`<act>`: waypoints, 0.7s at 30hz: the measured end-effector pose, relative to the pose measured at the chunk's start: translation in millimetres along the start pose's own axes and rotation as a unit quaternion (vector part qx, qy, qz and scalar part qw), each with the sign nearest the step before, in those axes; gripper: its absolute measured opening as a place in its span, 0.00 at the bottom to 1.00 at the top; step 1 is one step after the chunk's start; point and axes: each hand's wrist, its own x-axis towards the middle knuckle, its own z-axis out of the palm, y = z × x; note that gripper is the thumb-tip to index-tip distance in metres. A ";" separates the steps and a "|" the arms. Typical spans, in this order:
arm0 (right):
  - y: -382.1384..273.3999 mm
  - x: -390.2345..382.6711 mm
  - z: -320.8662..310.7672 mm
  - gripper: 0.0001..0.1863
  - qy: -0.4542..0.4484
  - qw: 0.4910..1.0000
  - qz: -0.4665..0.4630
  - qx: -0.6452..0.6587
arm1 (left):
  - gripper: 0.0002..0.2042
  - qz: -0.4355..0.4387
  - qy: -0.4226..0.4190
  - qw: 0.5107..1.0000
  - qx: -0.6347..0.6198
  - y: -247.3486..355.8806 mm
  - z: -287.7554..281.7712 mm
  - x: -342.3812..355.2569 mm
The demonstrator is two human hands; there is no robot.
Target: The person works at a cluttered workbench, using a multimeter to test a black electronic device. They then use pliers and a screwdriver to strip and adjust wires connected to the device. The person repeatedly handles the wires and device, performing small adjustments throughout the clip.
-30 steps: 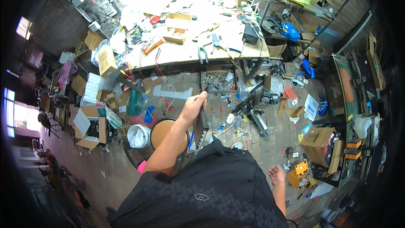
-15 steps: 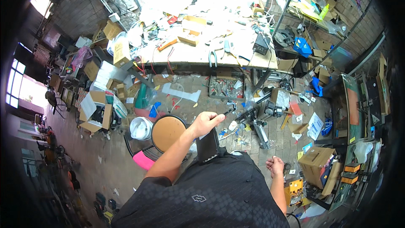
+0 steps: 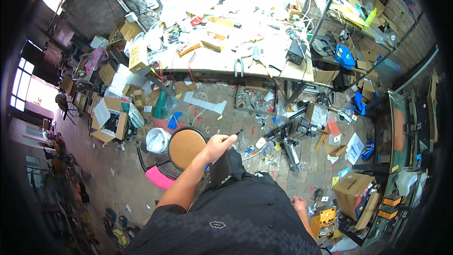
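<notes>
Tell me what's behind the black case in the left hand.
Dark clothing shows along the right side of the black case, and the left hand grips its upper end. Whatever lies directly behind it is covered.

The case (image 3: 220, 171) is black. The round seat (image 3: 187, 148) is tan, the bucket (image 3: 156, 140) white. The black shirt (image 3: 245, 208) is faintly patterned.

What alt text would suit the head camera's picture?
A person's left hand holds a dark, box-like object near a round tan seat; the right hand hangs low. Ahead stands a cluttered workbench, with litter on the floor.
</notes>
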 end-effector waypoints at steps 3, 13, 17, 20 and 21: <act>-20.0 2.3 4.5 0.13 0.005 1.000 -0.004 0.001 | 0.28 0.001 -0.002 1.000 0.012 0.2 -6.6 26.7; -149.9 -20.4 95.0 0.14 0.035 0.993 -0.065 -0.091 | 0.29 0.014 -0.007 1.000 -0.021 -4.5 -111.6 132.0; -229.9 -21.6 158.6 0.14 0.005 0.990 -0.101 -0.100 | 0.31 -0.005 0.021 0.999 -0.034 -16.2 -169.6 156.5; -286.5 -4.8 203.2 0.15 -0.023 0.984 -0.161 -0.080 | 0.27 -0.017 0.027 0.999 -0.019 -28.0 -209.0 175.9; -310.7 -9.8 218.7 0.15 -0.034 0.982 -0.166 -0.083 | 0.25 -0.027 0.041 0.998 -0.035 -34.6 -217.1 183.8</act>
